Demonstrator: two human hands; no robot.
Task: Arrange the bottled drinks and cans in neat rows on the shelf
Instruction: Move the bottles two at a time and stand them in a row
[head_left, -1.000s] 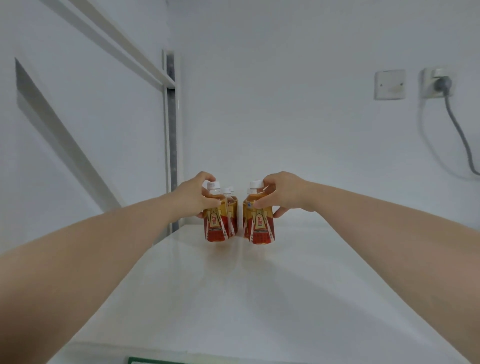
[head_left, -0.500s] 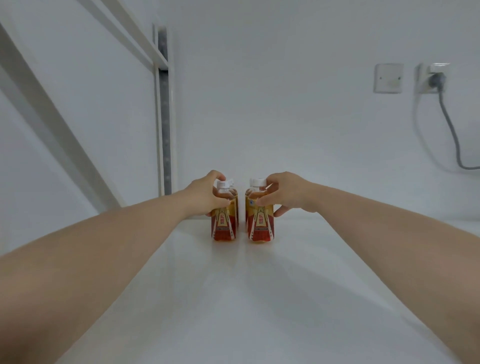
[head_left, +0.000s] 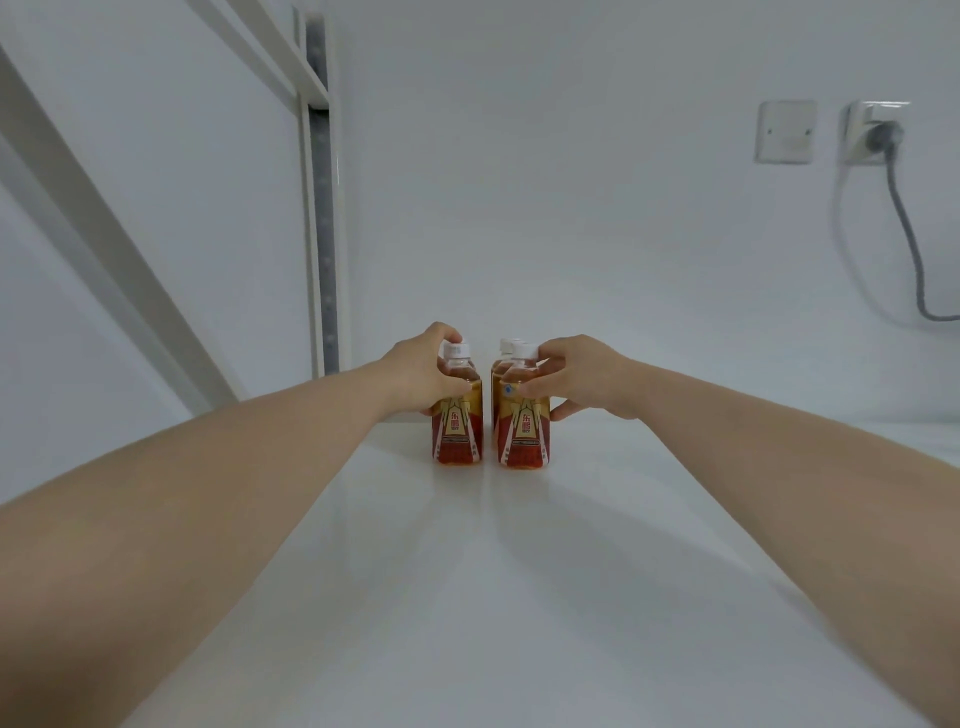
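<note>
Left hand (head_left: 423, 371) fingers clasp left bottle (head_left: 457, 415), right hand (head_left: 579, 376) fingers clasp right bottle (head_left: 524, 421); both upright, near shelf (head_left: 467, 597) back edge, narrow gap between.

Three bottles can be counted for certain on the shelf (head_left: 467, 597), all one kind, with white caps and red-and-gold labels. One bottle (head_left: 457, 415) stands at the front left. A second bottle (head_left: 524, 421) stands just to its right. A third bottle (head_left: 503, 358) shows only its cap and shoulder right behind the second. Whether another hides behind the first cannot be told. No cans are in view.
</note>
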